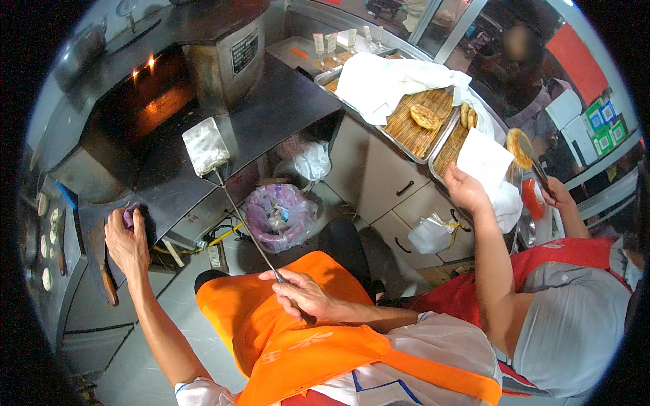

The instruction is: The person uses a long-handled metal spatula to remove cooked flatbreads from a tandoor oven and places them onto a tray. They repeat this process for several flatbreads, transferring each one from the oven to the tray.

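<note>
My left hand (pixel 127 243) is closed around a crumpled purple cloth (pixel 130 215) on the dark metal counter by the oven. Beside that hand lies a broad-bladed knife or scraper with a wooden handle (pixel 108 285). In front of my orange apron, my right hand (pixel 304 295) grips the handle of a long metal peel (pixel 205 147). Its flat rectangular blade, smeared with white, is over the counter before the oven mouth and bears no bread. The lit oven (pixel 162 106) glows orange inside, with two small flames.
Pale dough rounds (pixel 47 278) lie on a griddle at far left. A lined waste bin (pixel 279 218) stands below the counter. At right, a co-worker's hand (pixel 464 188) holds a paper bag (pixel 485 158); the other holds tongs gripping a flatbread (pixel 519 148). Trays (pixel 424 161) carry more flatbreads.
</note>
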`<move>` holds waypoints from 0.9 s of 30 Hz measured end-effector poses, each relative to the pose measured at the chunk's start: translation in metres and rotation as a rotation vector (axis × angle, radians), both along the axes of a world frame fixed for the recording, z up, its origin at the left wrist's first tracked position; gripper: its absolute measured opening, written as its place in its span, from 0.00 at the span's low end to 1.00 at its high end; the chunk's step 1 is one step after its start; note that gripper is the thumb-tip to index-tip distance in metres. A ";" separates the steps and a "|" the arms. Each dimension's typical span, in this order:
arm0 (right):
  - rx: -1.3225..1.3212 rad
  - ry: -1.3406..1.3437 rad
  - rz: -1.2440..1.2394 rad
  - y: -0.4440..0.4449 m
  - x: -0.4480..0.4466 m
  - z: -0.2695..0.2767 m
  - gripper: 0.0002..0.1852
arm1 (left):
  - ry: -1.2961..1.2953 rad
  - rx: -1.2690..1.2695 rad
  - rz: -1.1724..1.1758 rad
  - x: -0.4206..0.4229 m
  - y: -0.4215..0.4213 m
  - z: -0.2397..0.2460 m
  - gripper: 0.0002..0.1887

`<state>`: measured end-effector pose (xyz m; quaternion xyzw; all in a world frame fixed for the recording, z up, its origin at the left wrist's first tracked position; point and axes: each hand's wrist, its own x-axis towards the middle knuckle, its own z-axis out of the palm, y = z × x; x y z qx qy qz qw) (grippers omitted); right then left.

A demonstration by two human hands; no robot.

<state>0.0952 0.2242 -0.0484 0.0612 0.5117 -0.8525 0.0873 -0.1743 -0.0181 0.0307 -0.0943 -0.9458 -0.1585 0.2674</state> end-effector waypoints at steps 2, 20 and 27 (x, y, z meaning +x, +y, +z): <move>-0.008 -0.013 -0.001 0.000 0.000 0.001 0.19 | -0.032 0.008 0.001 0.001 0.001 0.003 0.17; -0.066 -0.175 -0.001 0.007 0.002 0.015 0.20 | -0.029 0.050 0.015 0.011 0.011 0.014 0.16; -0.053 -0.159 0.020 0.005 0.004 0.017 0.20 | -0.007 0.052 0.033 0.009 0.004 0.008 0.17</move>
